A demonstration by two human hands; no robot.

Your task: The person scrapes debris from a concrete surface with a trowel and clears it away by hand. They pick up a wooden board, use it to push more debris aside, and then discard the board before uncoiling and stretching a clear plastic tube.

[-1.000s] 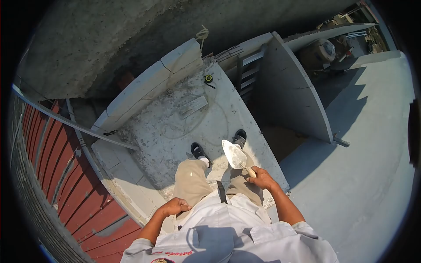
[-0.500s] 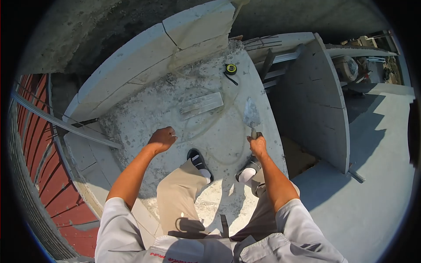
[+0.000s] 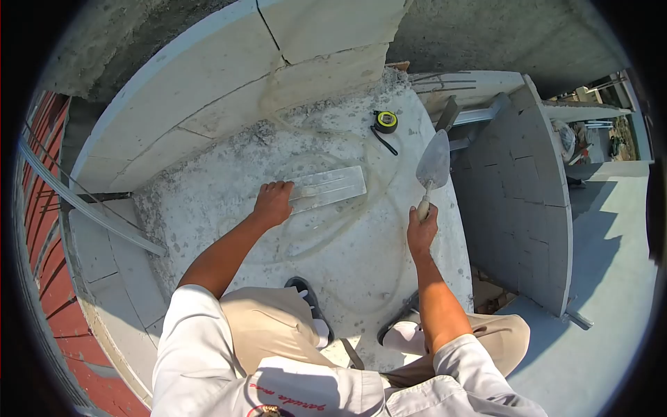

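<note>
My right hand is closed round the wooden-looking handle of a pointed trowel, its blade aimed away from me. My left hand has its fingers curled at the left end of a flat rectangular plate, greyish and metal-looking, with long lines along it. The plate lies on the rough concrete slab; the fingertips' hold on it is partly hidden by the hand. Beyond the plate, to the right, a yellow and black tape measure rests on the slab with its strap trailing.
A low wall of pale blocks curves along the far left side. At the right, past the slab's edge, is a drop beside an upright block wall. A metal channel slants in from the left. A thin clear hose loops across the slab.
I have bent lower and nearer the slab. My left hand has moved forward to the plate's left end. The trowel is still in my right hand.
</note>
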